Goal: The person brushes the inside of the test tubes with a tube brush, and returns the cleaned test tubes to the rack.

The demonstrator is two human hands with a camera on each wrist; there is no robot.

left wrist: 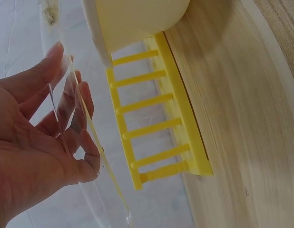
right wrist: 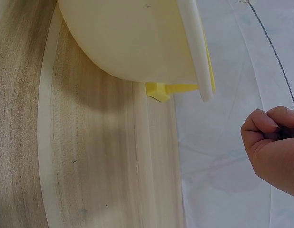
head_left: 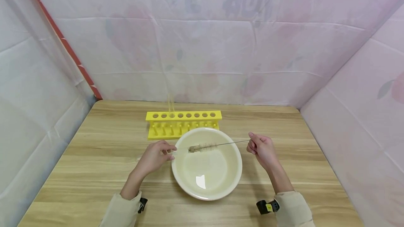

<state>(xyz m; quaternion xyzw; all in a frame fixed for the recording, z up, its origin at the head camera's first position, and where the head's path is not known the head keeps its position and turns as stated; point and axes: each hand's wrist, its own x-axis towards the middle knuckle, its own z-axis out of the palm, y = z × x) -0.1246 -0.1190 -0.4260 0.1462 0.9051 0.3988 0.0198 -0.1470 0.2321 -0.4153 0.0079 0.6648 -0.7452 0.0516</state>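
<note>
Tube: pinched, your left grip
Brush: pinched, your right grip; tip at tube's mouth
Progress: scrubbing seemingly unfinished
Rack: near tabletop far edge, second tube upright

a yellow rack stands near the far edge of the wooden tabletop, its upper bar pierced by a row of eight round holes and its base set with short pegs. a clear tube stands upright in the third hole from the left. behind the tabletop hangs a pale back sheet, creased in folds, with faint pinkish prints and blurred bluish lettering near the top. a left sheet and a right sheet flank it, and a red strip slants down the left corner.
</note>
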